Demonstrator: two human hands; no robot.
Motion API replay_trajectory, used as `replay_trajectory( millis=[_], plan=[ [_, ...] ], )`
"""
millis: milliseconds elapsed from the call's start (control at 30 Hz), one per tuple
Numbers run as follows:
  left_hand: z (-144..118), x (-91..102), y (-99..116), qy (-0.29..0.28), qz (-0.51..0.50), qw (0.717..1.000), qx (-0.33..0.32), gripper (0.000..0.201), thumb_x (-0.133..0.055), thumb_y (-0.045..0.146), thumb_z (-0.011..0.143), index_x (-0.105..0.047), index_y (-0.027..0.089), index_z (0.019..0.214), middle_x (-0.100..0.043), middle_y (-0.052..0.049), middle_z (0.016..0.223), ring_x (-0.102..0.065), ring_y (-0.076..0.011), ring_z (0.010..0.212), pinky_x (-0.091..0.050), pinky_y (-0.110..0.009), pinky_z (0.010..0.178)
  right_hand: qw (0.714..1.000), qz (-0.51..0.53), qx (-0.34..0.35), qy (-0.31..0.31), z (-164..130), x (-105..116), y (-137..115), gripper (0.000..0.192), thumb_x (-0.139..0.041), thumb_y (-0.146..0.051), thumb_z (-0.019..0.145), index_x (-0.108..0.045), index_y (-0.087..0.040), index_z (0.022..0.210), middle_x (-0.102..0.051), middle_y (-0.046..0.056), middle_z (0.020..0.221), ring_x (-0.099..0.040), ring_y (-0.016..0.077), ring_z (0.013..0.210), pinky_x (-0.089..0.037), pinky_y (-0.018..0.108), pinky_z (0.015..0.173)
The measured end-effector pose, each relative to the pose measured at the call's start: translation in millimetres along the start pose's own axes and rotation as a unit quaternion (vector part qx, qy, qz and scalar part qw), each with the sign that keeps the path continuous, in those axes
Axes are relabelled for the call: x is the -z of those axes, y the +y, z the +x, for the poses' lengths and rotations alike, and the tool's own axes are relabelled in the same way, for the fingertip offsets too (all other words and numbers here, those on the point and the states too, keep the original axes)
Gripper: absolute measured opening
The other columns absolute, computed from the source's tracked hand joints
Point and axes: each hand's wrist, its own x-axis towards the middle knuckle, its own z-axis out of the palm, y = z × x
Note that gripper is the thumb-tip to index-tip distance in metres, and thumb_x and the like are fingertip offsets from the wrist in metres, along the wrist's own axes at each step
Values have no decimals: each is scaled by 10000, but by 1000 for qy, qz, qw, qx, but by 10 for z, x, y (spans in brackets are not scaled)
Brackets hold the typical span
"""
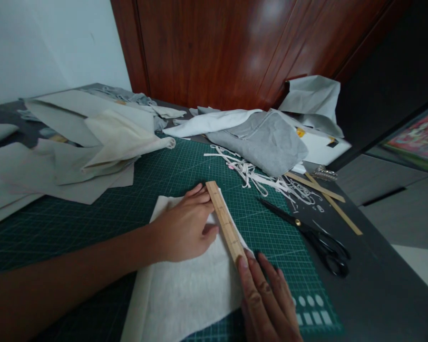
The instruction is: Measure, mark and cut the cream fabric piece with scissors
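- We see a dark desk [385, 285] carrying a green cutting mat [92, 218], with loose grey cloth pieces [74, 156] heaped at its far side and a grey folded cloth [264, 137] near the wooden door [235, 47].
- On the mat, right before us, lies a white fabric sheet [185, 294]. We judge it light, soft and limp, apt to shift or wrinkle unless pressed flat; it is best held with a spread palm near the edge.
- Our left hand [185, 228] lies flat and open on the fabric, fingers touching the ruler's side, gripping nothing.
- Our right hand [267, 299] lies flat at the fabric's near right corner, fingers extended, the forefinger tip pressing the ruler's near end.
- The wooden ruler [225, 221] lies along the fabric's right edge. We judge it stiff, light and liable to slide on the cloth, so it wants pressure at both ends.
- Black scissors [314, 237] lie just right of the mat, with white trimmings [264, 178] and thin wooden strips [328, 199] beyond.
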Motion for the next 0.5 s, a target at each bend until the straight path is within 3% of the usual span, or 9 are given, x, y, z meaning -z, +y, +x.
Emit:
replay_trajectory(
  millis=[100, 200, 333, 400, 500],
  plan=[
    [29, -3, -22, 42, -27, 998, 34, 338, -515, 146, 877, -744, 148, 1126, -719, -133, 1282, -596, -259, 1362, -298, -477, 1296, 1000, -7, -12, 2, 16, -4, -12, 788, -413, -42, 1002, -81, -158, 1707, -763, 129, 1314, -753, 377, 1171, -573, 573, 937],
    [18, -6, -12, 97, -22, 993, 60, 283, -537, 128, 845, -745, 136, 1037, -709, -148, 1231, -603, -295, 1318, -386, -520, 1238, 1000, -12, -20, 2, 20, 14, -12, 757, -389, -77, 1019, -92, -164, 1710, -757, 121, 1330, -749, 377, 1179, -574, 572, 945],
    [-58, 5, 72, 176, 7, 983, 44, 422, -592, 151, 841, -654, 93, 1254, -579, -189, 1292, -555, -328, 1242, -502, -543, 1080, 999, 10, -14, -34, -2, 55, 1, 756, -418, -135, 1026, -102, -152, 1712, -723, 124, 1384, -706, 406, 1248, -593, 593, 927],
    [-98, 4, 115, 148, 5, 989, -20, 409, -589, 194, 904, -654, 150, 1305, -567, -154, 1294, -551, -299, 1208, -512, -501, 1051, 998, 21, -14, -50, -25, 73, 22, 757, -444, -136, 1023, -131, -161, 1712, -706, 122, 1410, -687, 418, 1273, -599, 606, 919],
    [-127, -4, 145, 80, -9, 993, -83, 287, -592, 319, 976, -742, 196, 1187, -618, -109, 1219, -567, -270, 1187, -489, -463, 1079, 997, 47, -5, -56, -53, 102, 120, 641, -471, -275, 1069, -302, -193, 1681, -706, 127, 1420, -664, 418, 1304, -608, 598, 931]
  ],
)
